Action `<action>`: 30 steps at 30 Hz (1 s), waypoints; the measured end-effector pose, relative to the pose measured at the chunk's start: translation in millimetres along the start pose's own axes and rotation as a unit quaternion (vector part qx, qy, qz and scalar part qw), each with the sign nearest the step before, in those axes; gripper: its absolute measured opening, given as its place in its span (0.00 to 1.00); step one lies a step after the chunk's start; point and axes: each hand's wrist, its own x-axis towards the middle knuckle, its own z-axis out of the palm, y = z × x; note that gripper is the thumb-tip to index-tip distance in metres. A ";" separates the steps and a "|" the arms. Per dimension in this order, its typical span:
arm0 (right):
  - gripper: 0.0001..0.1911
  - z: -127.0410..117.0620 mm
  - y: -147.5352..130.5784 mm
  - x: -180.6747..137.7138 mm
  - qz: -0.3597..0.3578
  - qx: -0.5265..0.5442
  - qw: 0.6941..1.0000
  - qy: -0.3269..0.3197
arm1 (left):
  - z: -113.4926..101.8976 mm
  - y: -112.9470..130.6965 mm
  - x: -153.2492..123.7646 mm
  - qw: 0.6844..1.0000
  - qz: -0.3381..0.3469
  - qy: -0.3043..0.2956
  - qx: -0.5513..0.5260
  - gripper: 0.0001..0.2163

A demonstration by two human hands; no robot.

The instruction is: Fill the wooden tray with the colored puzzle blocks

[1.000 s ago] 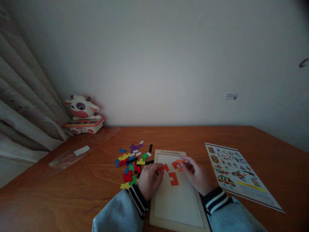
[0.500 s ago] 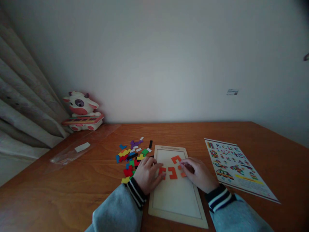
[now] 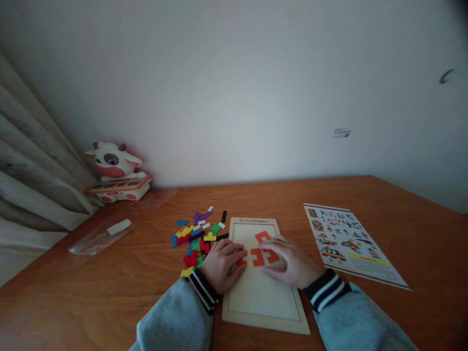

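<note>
While the left hand (image 3: 222, 265) and right hand (image 3: 292, 263) both rest low over the wooden board (image 3: 261, 298), the entry stands as follows.

Orange-red pieces, four, bracket-shaped, all on the far half of the board. Left piece (image 3: 241, 263): near the left edge, partly under the left fingers. Middle piece (image 3: 260, 258): in full view between the hands. Right piece (image 3: 274, 257): between the right thumb and forefinger. Upper piece (image 3: 261, 236): above the middle one, tilted, partly behind the right fingers.

Left fingers: loosely bent, thumb apart from the forefinger; whether they press the piece, cannot tell. Right fingers: spread, thumb and forefinger on either side of the right piece; no pinch seen, contact with its edges uncertain.

Changes against the earlier frames: a second ago the right fingers pinch a piece over the board; half a second ago they are drawn together; now they stand apart, and the right piece lies bare beside the middle one. The left piece, tilted at the fingertips earlier, now appears flat. Meaning for the work, by judgement: three pieces sit roughly in a row, the upper one outside it.

Also listed: assorted coloured pieces (image 3: 196, 246), left of the board; printed sheet (image 3: 351, 243), right of it.
</note>
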 end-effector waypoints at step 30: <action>0.20 11.9 -10.4 3.1 -0.012 -0.009 1.000 -0.022 | 11.1 8.9 6.0 0.994 -0.071 -0.015 -0.082 0.18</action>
